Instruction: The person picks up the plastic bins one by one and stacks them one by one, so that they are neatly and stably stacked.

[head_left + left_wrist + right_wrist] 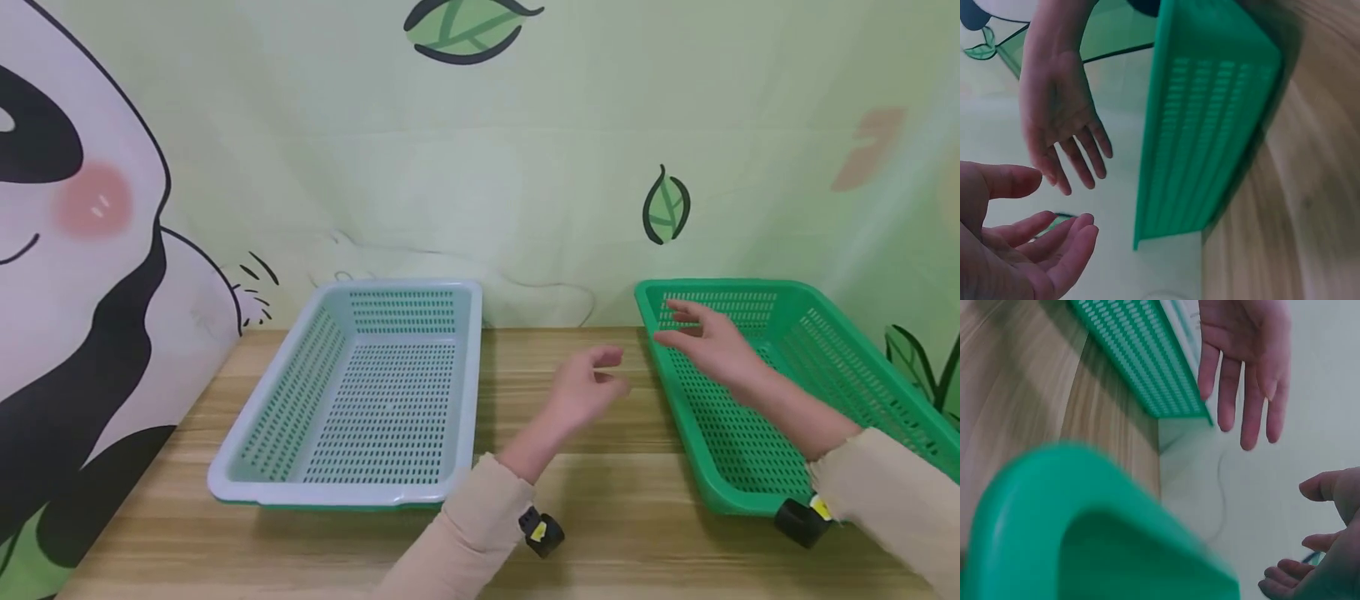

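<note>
My left hand (588, 385) hangs over the table between two baskets, fingers loosely bent and nothing in them. My right hand (708, 342) hovers above the left side of the green basket (693, 442), its thumb and fingers spread apart and holding nothing. In the left wrist view the left fingers (1072, 250) are parted, with the right palm facing them beyond. The right wrist view shows the right hand (1329, 562) past the green basket's near rim (1054, 481). At the left stands a white basket (476, 375) with a green outer side; no hand touches it.
Both slatted baskets stand on a wood-grain table (600, 500), a strip of tabletop between them. Close behind the table hangs a pale green backdrop (555, 167) printed with leaves and a panda. A small black camera (543, 533) sits at the left wrist, another (802, 523) at the right.
</note>
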A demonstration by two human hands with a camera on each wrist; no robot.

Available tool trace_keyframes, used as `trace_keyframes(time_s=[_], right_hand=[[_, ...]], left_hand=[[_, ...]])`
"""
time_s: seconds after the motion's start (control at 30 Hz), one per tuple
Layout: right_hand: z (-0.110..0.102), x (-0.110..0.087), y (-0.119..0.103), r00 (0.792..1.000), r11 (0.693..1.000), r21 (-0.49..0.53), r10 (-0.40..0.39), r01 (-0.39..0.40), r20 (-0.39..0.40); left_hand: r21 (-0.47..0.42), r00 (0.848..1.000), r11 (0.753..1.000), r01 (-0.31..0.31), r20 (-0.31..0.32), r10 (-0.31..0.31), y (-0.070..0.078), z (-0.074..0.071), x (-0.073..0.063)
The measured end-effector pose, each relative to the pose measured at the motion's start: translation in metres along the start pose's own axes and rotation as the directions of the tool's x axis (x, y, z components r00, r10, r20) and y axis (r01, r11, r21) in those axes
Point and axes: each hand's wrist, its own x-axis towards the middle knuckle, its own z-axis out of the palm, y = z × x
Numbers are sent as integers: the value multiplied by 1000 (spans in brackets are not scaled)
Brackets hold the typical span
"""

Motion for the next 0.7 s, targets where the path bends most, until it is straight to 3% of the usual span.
trace_keyframes(time_s=[0.33, 0.6, 0.7], right_hand=[[-35, -18, 44, 998, 998, -60, -20, 16, -64], [-67, -36, 89, 990, 987, -162, -1, -21, -139], [-88, -19, 155, 976, 966, -256, -26, -31, -216]], left_hand=[[-74, 998, 995, 61, 32, -58, -16, 37, -2], [-146, 992, 981, 126, 47, -120, -17, 58, -4], [-153, 990, 979, 136, 52, -129, -19, 64, -4]])
